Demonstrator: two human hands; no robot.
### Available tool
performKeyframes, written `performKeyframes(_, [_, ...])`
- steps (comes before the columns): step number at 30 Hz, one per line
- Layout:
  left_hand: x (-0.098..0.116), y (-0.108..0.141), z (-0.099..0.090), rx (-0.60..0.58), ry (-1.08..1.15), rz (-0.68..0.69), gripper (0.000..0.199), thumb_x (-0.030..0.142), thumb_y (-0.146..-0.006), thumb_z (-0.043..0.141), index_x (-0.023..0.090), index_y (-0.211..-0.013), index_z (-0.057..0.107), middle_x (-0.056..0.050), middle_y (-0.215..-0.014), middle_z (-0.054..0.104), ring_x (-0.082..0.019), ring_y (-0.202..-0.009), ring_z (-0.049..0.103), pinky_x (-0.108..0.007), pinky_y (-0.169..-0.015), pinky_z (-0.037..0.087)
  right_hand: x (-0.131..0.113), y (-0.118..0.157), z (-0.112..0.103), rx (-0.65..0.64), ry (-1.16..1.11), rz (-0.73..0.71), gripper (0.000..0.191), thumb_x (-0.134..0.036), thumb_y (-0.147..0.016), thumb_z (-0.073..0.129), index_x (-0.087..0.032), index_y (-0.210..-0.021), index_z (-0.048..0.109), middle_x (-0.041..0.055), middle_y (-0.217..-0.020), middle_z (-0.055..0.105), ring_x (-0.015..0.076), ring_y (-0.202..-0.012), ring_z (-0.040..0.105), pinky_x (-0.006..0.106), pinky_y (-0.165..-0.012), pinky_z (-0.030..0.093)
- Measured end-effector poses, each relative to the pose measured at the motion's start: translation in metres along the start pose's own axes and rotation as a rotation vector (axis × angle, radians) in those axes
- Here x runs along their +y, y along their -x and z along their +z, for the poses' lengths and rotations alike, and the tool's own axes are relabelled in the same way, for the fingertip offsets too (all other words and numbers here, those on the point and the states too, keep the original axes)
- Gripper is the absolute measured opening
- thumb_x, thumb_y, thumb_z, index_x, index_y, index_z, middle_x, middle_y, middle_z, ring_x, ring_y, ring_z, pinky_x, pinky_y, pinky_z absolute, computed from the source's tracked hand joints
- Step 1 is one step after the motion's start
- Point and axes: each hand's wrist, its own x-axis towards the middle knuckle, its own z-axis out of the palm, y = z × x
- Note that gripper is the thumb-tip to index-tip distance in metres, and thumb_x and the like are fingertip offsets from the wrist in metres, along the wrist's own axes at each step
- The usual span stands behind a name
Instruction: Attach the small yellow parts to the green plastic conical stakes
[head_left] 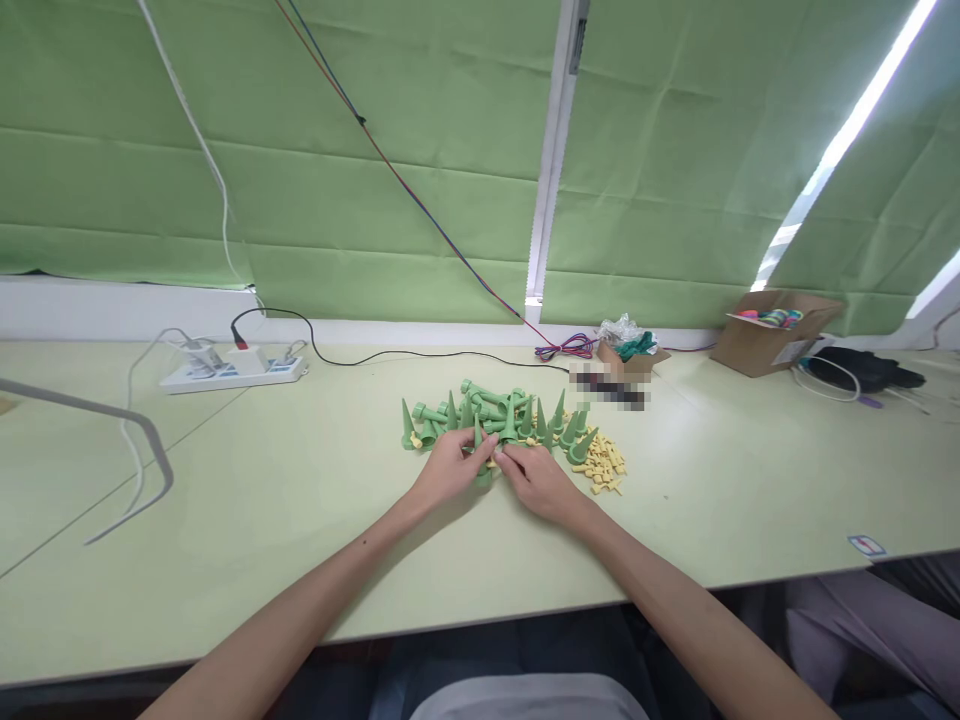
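Observation:
My left hand [455, 465] is closed around a green cone-shaped piece [478, 432], whose tip points up and whose wide base shows below the fingers. My right hand [536, 478] nearly touches it, with thumb and fingertips pinched at a small yellow piece [492, 463] between the hands. Just behind both hands lies a pile of green cone pieces [491, 408], some upright and some on their sides. Small yellow pieces [604, 460] are heaped to the right of my right hand.
A white power strip [236, 375] with plugs stands at the back left. Toward the back right are a small open box [637, 362], a larger cardboard box [772, 340] and a black bag [862, 368]. A grey bent bar [154, 440] crosses the left side.

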Motion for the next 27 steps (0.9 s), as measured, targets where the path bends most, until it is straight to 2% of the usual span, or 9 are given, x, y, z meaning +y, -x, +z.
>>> performKeyframes(5, [0.0023,0.0001,-0.0005,0.024,-0.021,0.010,0.044,0.053,-0.086,0.050,0.016,-0.063,0.054,0.002,-0.056,0.045,-0.010,-0.051,0.036,-0.024,-0.048,0.027,-0.0015,-0.0001,-0.0005,0.043,0.000,0.027,0.033,-0.032,-0.100,0.038,-0.021,-0.071,0.047,-0.0016,-0.061,0.052,0.0133,-0.053,0.043,0.027,-0.056,0.030])
performKeyframes(12, [0.0037,0.0000,-0.0016,0.064,-0.024,0.035,0.043,0.052,-0.088,0.048,0.016,-0.067,0.058,0.001,-0.058,0.050,-0.011,-0.052,0.038,-0.025,-0.049,0.029,-0.0055,0.0009,-0.0031,0.055,-0.109,0.029,0.010,-0.027,-0.096,0.045,-0.021,-0.092,0.053,-0.0030,-0.063,0.055,0.0144,-0.055,0.049,0.026,-0.055,0.034])
performKeyframes(16, [0.0033,-0.0005,-0.0018,0.091,-0.029,0.026,0.042,0.053,-0.088,0.049,0.016,-0.069,0.059,0.002,-0.057,0.050,-0.011,-0.051,0.039,-0.024,-0.049,0.030,-0.0054,0.0010,-0.0034,0.058,-0.115,0.011,0.009,-0.025,-0.096,0.044,-0.021,-0.095,0.052,-0.0015,-0.067,0.058,0.0157,-0.060,0.052,0.026,-0.058,0.035])
performKeyframes(27, [-0.0025,0.0001,-0.0008,0.046,-0.052,0.042,0.043,0.054,-0.088,0.047,0.016,-0.073,0.062,0.000,-0.059,0.053,-0.012,-0.050,0.039,-0.025,-0.048,0.029,-0.0008,0.0009,-0.0020,0.061,-0.076,-0.007,0.014,-0.023,-0.098,0.041,-0.021,-0.088,0.051,-0.0011,-0.069,0.057,0.0155,-0.061,0.052,0.026,-0.060,0.036])
